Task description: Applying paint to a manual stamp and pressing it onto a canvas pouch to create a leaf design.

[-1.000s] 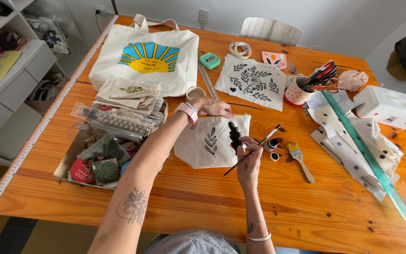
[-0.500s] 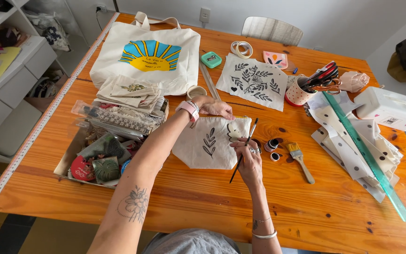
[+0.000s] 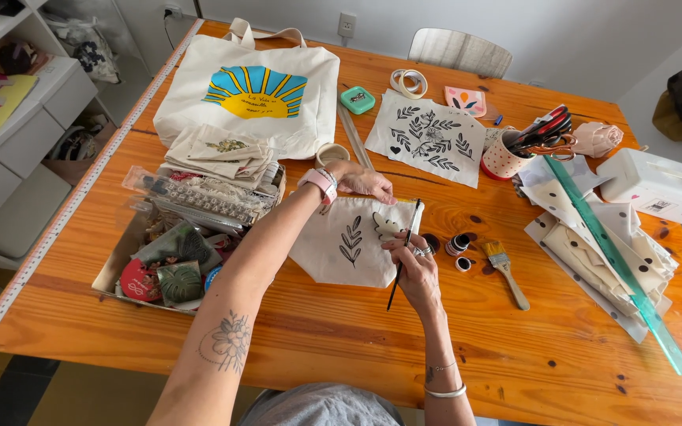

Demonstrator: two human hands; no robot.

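A small cream fabric pouch with a black leaf print lies on the wooden table. My left hand, with a pink watch at the wrist, presses on the pouch's top edge. My right hand rests on the pouch's right side and grips a thin black paintbrush, held steeply with its tip up near the pouch's top right corner. Beside that hand a pale cut-out shape lies on the cloth. Small black paint pots stand just right of the pouch.
A flat bristle brush lies right of the pots. A sun-print tote bag, leaf-print cloth, dotted cup of scissors, green ruler, white box and a tray of craft items surround the work spot.
My right hand has swung the paintbrush from a flat slant to a steep, nearly upright angle and moved closer over the pouch. The left hand stays on the pouch's top edge.
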